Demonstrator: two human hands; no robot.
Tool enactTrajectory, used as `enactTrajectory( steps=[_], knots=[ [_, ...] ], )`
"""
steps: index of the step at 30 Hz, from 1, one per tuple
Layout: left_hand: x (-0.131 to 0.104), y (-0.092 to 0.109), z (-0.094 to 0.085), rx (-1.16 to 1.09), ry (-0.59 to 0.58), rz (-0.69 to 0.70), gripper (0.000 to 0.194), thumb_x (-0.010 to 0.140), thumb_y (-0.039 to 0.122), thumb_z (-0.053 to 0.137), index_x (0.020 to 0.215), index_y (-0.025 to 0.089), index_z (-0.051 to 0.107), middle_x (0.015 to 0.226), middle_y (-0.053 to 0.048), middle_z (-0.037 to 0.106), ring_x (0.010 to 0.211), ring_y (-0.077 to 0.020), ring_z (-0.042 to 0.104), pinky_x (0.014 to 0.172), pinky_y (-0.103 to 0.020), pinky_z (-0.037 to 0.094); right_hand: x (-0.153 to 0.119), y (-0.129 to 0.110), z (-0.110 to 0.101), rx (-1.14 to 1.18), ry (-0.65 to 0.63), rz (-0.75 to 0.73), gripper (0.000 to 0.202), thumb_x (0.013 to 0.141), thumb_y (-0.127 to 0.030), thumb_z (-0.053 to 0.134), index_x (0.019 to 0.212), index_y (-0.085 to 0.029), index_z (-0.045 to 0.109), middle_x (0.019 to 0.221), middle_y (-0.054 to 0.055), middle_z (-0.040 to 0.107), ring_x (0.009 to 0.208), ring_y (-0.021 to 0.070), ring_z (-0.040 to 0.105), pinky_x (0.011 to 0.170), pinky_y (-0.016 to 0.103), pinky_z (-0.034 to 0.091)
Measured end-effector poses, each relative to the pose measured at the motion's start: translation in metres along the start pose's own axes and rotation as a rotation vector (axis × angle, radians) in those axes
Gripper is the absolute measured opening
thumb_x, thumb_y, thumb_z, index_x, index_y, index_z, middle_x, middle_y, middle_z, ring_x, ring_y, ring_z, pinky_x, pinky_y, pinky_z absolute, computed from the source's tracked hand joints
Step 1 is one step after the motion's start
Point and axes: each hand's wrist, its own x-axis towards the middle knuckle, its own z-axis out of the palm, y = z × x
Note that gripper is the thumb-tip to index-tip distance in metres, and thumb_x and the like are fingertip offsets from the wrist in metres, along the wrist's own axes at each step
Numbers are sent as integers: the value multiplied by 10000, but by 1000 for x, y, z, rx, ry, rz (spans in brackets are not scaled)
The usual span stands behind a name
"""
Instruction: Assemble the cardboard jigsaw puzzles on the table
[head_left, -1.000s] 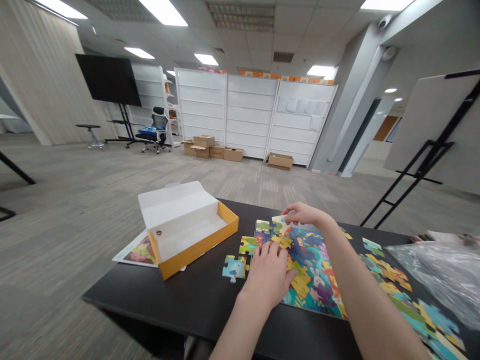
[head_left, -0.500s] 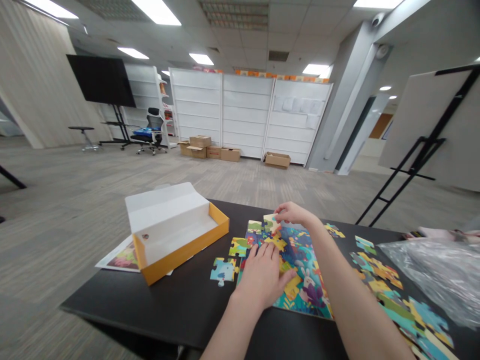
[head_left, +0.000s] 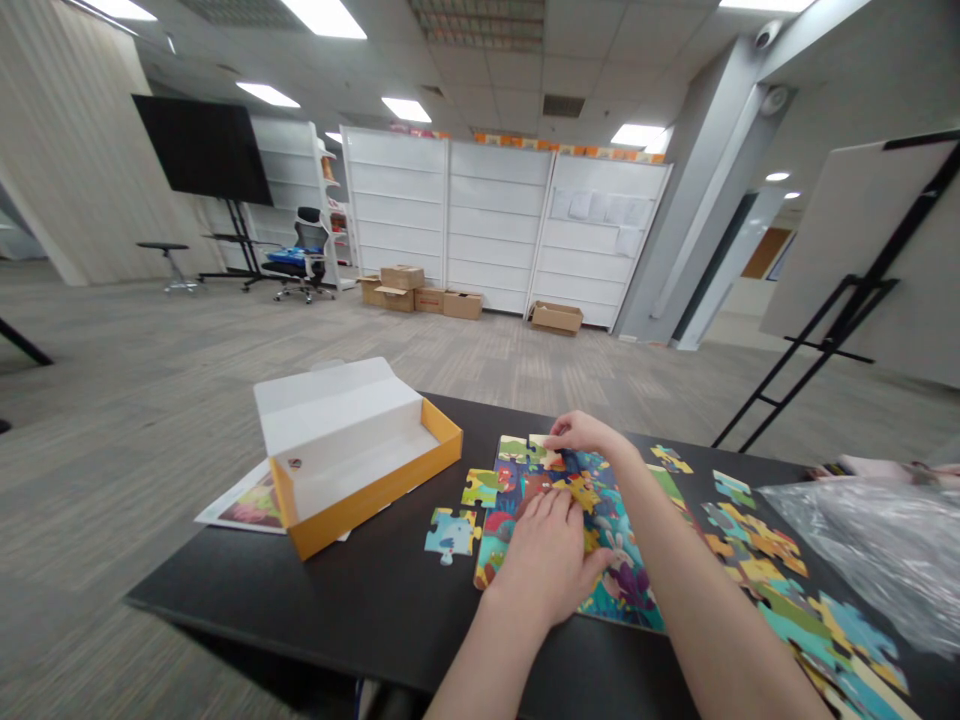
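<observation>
My left hand point(head_left: 551, 550) lies flat on a colourful picture board point(head_left: 491, 560), thumb spread to the right. Its fingertips touch a yellow jigsaw piece point(head_left: 583, 492) lying on the board. Beyond it, my right hand point(head_left: 581, 432) has its fingers bent together at the edge of a pale-and-green jigsaw piece point(head_left: 537, 450) at the board's far edge. Another green-and-cream piece point(head_left: 513, 448) sits at the board's far left corner. Left of the board lie a yellow-green piece point(head_left: 480, 487) and a light blue piece point(head_left: 450, 533). My forearms and hands hide part of the board.
An open yellow box point(head_left: 375, 505) with a white lid stands on the black table point(head_left: 300, 610), over a printed sheet point(head_left: 251, 500). Several loose jigsaw pieces point(head_left: 787, 600) lie at the right, beside a clear plastic bag point(head_left: 855, 530). A whiteboard stand point(head_left: 832, 340) stands beyond.
My left hand has slid to the right across the board, and the yellow piece has shifted right with it. The right hand stays at the far edge, its fingers slightly lower over the piece.
</observation>
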Motion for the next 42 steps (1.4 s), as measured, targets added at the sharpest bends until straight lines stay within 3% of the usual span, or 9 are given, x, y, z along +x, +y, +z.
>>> enactTrajectory(
  steps=[3, 13, 19, 24, 29, 34, 42],
  knots=[
    [-2, 1, 1, -4, 3, 10, 595, 974, 561, 477, 1327, 95, 586, 1454, -186, 551, 1380, -315, 483, 1195, -453, 348, -1, -4, 2, -64, 19, -6, 274, 729, -414, 808, 844, -166, 794, 833, 59, 771, 766, 169, 671, 617, 206, 465],
    [-8, 8, 2, 5, 45, 49, 552, 977, 554, 480, 1297, 121, 603, 1386, -163, 586, 1338, -315, 505, 1185, -466, 358, 0, -9, 5, -173, 38, -3, 326, 725, -473, 810, 801, -156, 785, 802, 92, 764, 765, 208, 688, 622, 243, 471],
    [-12, 13, -6, 18, 37, 74, 505, 980, 537, 483, 1237, 130, 634, 1360, -158, 594, 1311, -310, 512, 1167, -466, 372, -5, -22, 2, -156, 36, -132, 339, 734, -415, 820, 979, -186, 774, 943, 66, 764, 836, 187, 686, 701, 228, 489],
    [-15, 13, -16, 30, 33, 75, 461, 972, 506, 518, 1199, 125, 645, 1305, -156, 616, 1268, -307, 532, 1136, -458, 398, -6, -30, 6, -171, -77, -216, 465, 646, -330, 860, 1083, -204, 761, 1049, 56, 742, 849, 196, 683, 719, 240, 499],
    [-20, 8, -20, 50, 33, 91, 444, 972, 488, 535, 1208, 128, 642, 1311, -148, 620, 1274, -307, 530, 1130, -454, 403, -6, -30, 8, -172, -112, -219, 483, 645, -311, 851, 1110, -211, 762, 1052, 57, 734, 843, 199, 678, 719, 248, 497],
    [-25, -3, -23, 64, 49, 85, 407, 964, 474, 558, 1188, 148, 655, 1305, -130, 629, 1291, -294, 520, 1138, -443, 399, -5, -27, 9, -96, -115, -218, 328, 735, -316, 787, 1041, -201, 771, 978, 42, 736, 801, 175, 674, 714, 238, 498],
    [-28, -13, -38, 60, 39, 49, 339, 964, 420, 573, 1167, 169, 674, 1281, -109, 643, 1270, -281, 535, 1153, -453, 391, -6, -29, 13, -95, -126, -196, 415, 738, -240, 778, 1145, -181, 718, 1025, 55, 719, 771, 149, 668, 668, 213, 504]
  ],
)
